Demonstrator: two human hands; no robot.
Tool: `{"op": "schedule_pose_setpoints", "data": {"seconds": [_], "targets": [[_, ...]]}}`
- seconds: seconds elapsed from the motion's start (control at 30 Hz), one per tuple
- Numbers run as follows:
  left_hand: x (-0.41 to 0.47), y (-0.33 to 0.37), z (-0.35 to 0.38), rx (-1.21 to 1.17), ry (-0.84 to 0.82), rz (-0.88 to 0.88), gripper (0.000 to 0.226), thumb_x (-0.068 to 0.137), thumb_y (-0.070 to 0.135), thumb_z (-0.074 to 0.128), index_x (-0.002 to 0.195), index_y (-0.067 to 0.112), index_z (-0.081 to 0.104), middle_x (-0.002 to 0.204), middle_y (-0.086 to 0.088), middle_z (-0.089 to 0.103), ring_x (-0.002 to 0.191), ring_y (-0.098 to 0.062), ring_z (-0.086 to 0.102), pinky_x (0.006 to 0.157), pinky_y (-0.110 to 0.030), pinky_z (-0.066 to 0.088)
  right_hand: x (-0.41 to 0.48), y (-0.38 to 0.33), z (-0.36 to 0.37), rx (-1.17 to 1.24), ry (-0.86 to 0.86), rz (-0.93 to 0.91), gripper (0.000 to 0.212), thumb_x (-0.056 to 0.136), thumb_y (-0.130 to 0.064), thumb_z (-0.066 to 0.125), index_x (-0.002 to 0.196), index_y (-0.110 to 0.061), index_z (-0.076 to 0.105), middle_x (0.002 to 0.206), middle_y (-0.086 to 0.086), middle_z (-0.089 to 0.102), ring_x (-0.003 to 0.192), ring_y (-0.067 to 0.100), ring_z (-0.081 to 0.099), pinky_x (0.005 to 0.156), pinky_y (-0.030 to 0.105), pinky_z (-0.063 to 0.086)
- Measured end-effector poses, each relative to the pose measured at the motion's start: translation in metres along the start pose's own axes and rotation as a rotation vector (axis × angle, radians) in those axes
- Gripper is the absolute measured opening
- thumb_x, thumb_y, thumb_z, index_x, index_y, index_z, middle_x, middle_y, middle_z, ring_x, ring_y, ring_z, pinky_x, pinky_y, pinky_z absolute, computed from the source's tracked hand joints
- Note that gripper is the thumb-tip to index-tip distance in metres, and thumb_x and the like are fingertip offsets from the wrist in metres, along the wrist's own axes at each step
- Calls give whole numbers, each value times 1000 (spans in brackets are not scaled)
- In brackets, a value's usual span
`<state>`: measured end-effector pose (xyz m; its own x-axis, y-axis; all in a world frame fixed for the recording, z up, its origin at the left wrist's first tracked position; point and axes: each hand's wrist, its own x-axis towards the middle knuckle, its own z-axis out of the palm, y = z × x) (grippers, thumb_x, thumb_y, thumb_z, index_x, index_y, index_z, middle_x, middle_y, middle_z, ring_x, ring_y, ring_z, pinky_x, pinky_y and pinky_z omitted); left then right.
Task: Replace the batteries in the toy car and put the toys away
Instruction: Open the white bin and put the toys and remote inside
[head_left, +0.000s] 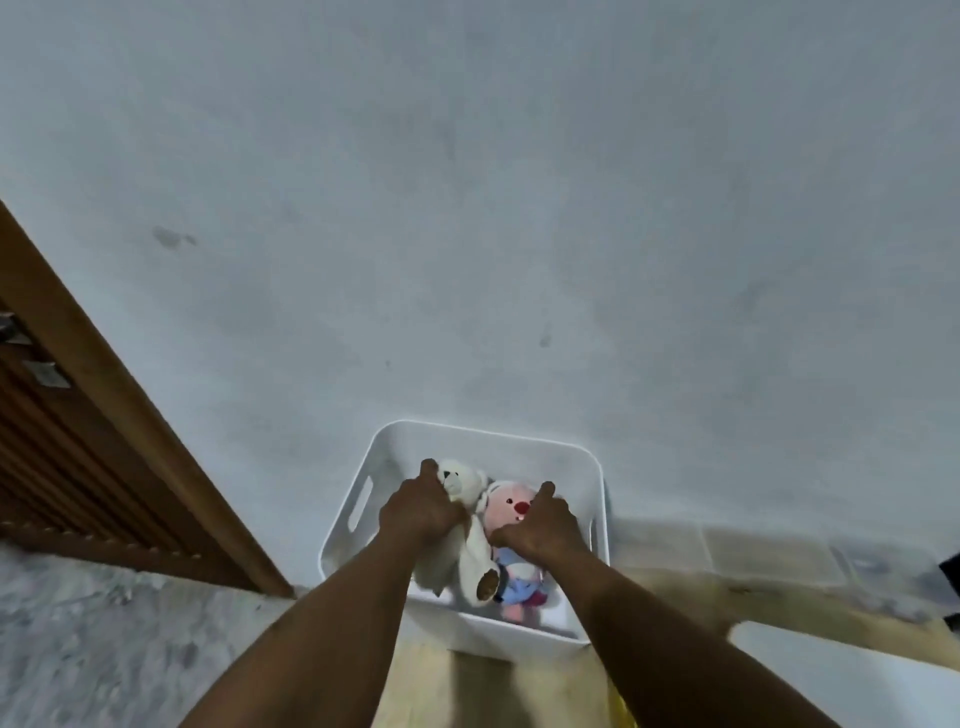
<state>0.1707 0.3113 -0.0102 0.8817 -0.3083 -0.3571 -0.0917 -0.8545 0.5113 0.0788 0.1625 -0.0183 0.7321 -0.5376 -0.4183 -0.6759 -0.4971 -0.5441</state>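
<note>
A white plastic bin with slot handles stands on the floor against the wall. Over its opening my left hand grips a cream teddy bear around its body, the bear's head up and its legs hanging into the bin. Beside it, my right hand grips a pink plush doll in blue clothes, which also reaches down into the bin. The two toys touch each other. No toy car or batteries are in view.
A pale grey wall fills most of the view behind the bin. A brown wooden door frame and slatted door stand at the left. Tiled floor runs right of the bin, and a speckled grey surface lies at the lower left.
</note>
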Motion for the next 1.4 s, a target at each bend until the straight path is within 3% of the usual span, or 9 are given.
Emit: {"op": "schedule_pose_setpoints", "data": {"seconds": [0.27, 0.47, 0.57, 0.63, 0.83, 1.03, 1.17, 1.3, 1.4], "targets": [[11, -6, 10, 88, -106, -101, 79, 86, 47, 63, 151, 17, 28, 145, -17, 49, 131, -33, 50, 100, -35, 45, 10, 5, 1, -164, -23, -45, 70, 82, -49, 68, 132, -9, 41, 130, 15, 54, 122, 32, 55, 98, 35, 45], [-31, 11, -20, 79, -75, -7, 65, 87, 45, 66, 140, 12, 47, 142, -15, 54, 131, -31, 50, 104, -33, 43, -40, -12, -29, -85, 98, -181, 48, 82, -44, 68, 121, -18, 59, 108, 8, 70, 90, 23, 69, 80, 27, 51], [-66, 23, -33, 18, 29, 93, 46, 84, 43, 66, 123, 19, 62, 118, -12, 69, 107, -27, 68, 97, -35, 52, -86, -12, -54, 35, 340, -254, 17, 84, -37, 62, 96, -27, 69, 83, -6, 74, 85, 16, 67, 75, 26, 50], [-93, 29, -33, -51, 123, 155, 28, 80, 44, 64, 103, 28, 67, 103, -7, 72, 92, -26, 72, 88, -34, 56, -118, -1, -66, 74, 502, -274, 15, 85, -34, 58, 86, -24, 69, 73, -5, 72, 80, 20, 66, 71, 28, 52], [-177, 52, 16, -161, 236, 338, 17, 84, 42, 60, 82, 29, 70, 88, 5, 73, 89, -21, 66, 70, -27, 46, -193, 81, -79, 132, 665, -236, 12, 86, -30, 61, 83, -23, 71, 61, -7, 64, 67, 17, 65, 63, 26, 49], [-236, 42, 116, -68, -51, 274, 13, 79, 38, 64, 80, 27, 71, 92, 2, 72, 91, -24, 69, 71, -27, 51, -227, 197, -50, 12, 382, 66, 12, 80, -34, 64, 89, -27, 68, 92, 0, 72, 89, 21, 68, 76, 29, 54], [-265, 39, 172, -28, -255, 169, 23, 72, 35, 73, 91, 25, 69, 94, 1, 72, 85, -21, 68, 71, -27, 53, -240, 259, -28, 50, 165, 229, 43, 74, -35, 73, 112, -17, 61, 105, 9, 69, 87, 28, 70, 72, 37, 60], [-274, 44, 213, -31, -336, 44, 42, 76, 40, 59, 117, 30, 57, 98, 1, 63, 91, -25, 67, 81, -38, 60, -240, 283, -10, 77, 68, 275, 64, 76, -40, 76, 128, -13, 49, 110, 9, 62, 93, 25, 63, 76, 41, 60], [-268, 39, 240, 23, -373, 17, 55, 71, 50, 65, 117, 27, 47, 105, -3, 63, 89, -25, 63, 70, -35, 56, -233, 289, 3, 123, 16, 280, 75, 72, -38, 78, 136, -16, 46, 125, 11, 60, 103, 32, 64, 66, 43, 62]]}}
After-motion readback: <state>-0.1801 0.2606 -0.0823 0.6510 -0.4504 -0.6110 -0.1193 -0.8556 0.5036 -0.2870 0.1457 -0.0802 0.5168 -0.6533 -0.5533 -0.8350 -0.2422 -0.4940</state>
